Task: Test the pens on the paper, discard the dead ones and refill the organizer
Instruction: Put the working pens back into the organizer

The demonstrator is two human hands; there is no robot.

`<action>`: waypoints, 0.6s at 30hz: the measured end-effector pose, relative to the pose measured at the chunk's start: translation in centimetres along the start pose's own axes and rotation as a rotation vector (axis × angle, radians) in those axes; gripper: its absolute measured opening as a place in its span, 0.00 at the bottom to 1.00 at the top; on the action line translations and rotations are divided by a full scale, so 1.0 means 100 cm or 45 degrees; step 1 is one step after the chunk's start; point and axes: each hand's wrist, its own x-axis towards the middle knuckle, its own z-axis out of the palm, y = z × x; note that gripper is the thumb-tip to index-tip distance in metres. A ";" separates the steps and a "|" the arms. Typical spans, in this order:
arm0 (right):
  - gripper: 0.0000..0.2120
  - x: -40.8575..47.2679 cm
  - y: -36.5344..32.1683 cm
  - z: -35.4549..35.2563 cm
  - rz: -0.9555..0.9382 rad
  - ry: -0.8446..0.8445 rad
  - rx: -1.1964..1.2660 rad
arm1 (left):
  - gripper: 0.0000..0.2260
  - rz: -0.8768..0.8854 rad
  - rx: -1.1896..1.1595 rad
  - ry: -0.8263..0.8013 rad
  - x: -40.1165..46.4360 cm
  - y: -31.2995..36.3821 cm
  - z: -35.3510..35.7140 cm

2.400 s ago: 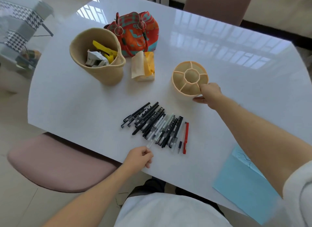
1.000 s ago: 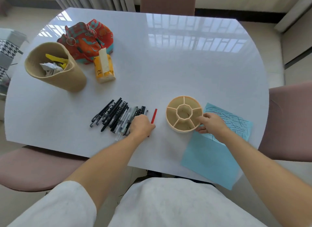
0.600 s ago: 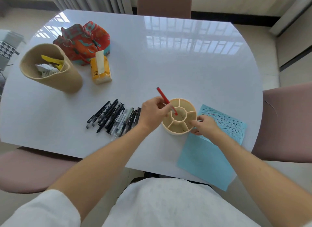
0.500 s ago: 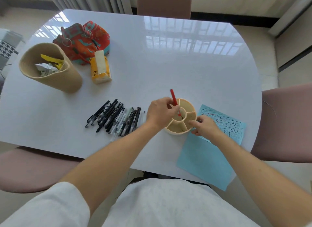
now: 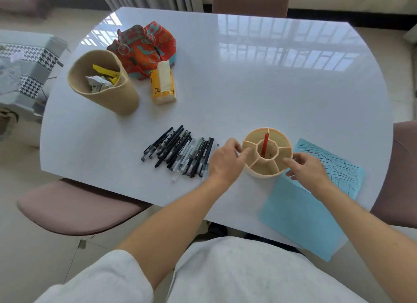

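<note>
White worktop (image 5: 248,88): your right hand (image 5: 309,170) steadies the organizer (image 5: 267,154), fingers on its rim; your left hand (image 5: 225,160) hovers slack-fingered, red pen (image 5: 265,146) dropped centre.

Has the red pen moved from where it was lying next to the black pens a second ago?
Yes. The red pen now stands in the organizer's centre compartment, to the right of the pile of black pens.
</note>
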 end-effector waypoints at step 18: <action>0.07 0.001 -0.009 0.006 0.013 0.113 0.003 | 0.13 -0.205 0.354 -0.290 0.003 -0.076 0.010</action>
